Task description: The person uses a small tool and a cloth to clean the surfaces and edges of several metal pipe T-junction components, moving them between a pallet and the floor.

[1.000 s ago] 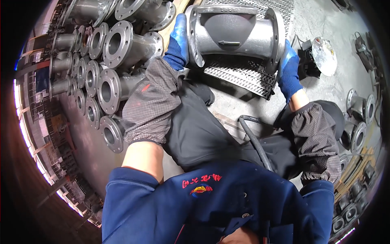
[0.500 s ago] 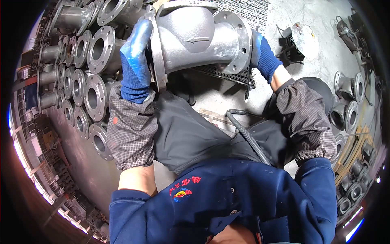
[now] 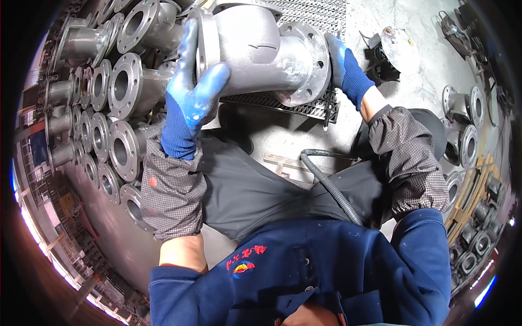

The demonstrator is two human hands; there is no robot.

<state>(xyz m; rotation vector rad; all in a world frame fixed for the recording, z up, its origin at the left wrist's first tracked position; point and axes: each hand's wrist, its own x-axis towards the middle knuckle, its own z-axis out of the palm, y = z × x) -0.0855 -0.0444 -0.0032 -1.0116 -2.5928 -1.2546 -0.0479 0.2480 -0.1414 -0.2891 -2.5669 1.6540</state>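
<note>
A grey cast-metal valve body [image 3: 255, 49] with a round flange at each end lies across in front of me, a raised arrow on its side. My left hand [image 3: 194, 89], in a blue coated glove, grips the left flange [image 3: 209, 41], fingers up along its outer side and thumb spread across the near side. At the other end my right hand [image 3: 346, 68], gloved alike, is pressed against the outer face of the right flange [image 3: 319, 64]; its fingertips are partly hidden. Beneath the valve body is a dark metal grating [image 3: 283, 107].
Flanged castings [image 3: 125, 87] are stacked several high on my left. More castings [image 3: 462, 141] stand on the floor at right, near wooden strips [image 3: 470, 190]. A ribbed hose [image 3: 331, 187] crosses my leg. Beyond my right hand stands a whitish round-topped object [image 3: 399, 49].
The valve body has turned and tilted, its right flange now facing more toward me. My left hand has shifted its hold, and its thumb now shows spread out. My right hand remains at the right flange.
</note>
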